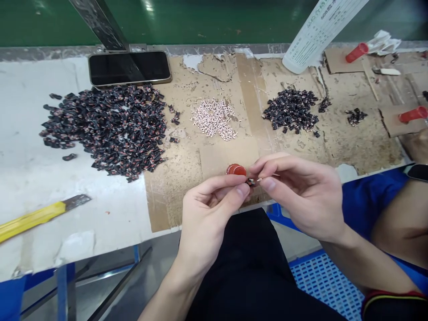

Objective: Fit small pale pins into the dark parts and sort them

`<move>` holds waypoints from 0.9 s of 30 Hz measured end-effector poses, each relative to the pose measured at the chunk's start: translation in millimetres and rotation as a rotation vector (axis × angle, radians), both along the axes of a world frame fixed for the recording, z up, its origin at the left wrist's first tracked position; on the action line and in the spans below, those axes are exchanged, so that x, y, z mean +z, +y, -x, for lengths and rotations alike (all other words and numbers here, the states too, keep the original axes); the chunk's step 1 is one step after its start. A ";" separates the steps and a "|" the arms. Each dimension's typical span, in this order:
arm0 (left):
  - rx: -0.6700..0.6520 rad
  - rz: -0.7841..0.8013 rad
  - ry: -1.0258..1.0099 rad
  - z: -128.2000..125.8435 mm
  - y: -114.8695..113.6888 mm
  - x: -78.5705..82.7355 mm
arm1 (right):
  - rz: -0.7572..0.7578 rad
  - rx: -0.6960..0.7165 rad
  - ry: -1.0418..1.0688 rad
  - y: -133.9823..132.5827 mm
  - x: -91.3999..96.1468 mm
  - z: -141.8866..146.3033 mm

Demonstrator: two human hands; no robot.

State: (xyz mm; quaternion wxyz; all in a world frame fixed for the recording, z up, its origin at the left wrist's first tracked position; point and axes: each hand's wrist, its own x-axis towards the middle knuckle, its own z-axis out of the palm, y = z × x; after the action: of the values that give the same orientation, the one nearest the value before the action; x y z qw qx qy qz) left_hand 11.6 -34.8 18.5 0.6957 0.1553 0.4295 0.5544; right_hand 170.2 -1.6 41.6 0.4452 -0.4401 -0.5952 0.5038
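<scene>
Between the thumb and forefinger of my left hand [214, 203] is a small black part [249, 182] with a hint of orange. My right hand [297, 191] pinches a tiny pale, copper-toned piece [259, 179] close to that black part; I cannot tell whether the two touch. Just behind my fingertips a red round cap-like object [236, 170] sits at the board's front edge. Beyond it lies a pile of tiny pale pieces [215, 118]. A large heap of black parts [113, 127] spreads to the left, and a smaller black pile [291, 110] is at the right.
A phone [130, 68] lies behind the large heap. At the left is a yellow utility knife [43, 216]. A white printed tube [310, 44] leans at the back right. Red cylinders [413, 114] on cardboard and another person's arm [416, 145] are at the far right.
</scene>
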 end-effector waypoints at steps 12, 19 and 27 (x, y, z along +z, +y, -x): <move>-0.012 0.001 -0.028 3.2 -2.1 2.5 | -0.029 0.030 -0.055 -0.4 -0.7 0.7; -0.019 -0.017 -0.024 7.7 -6.2 5.9 | -0.041 0.048 -0.070 1.5 0.3 1.1; 0.078 0.012 -0.115 0.3 -3.7 12.7 | -0.094 0.012 0.006 2.3 -7.1 0.3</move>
State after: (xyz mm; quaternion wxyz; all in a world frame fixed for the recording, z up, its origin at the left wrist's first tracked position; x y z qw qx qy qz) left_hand 11.2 -38.5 31.1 0.6980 0.1023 0.3980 0.5864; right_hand 169.9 0.6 34.5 0.4640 -0.4136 -0.6196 0.4794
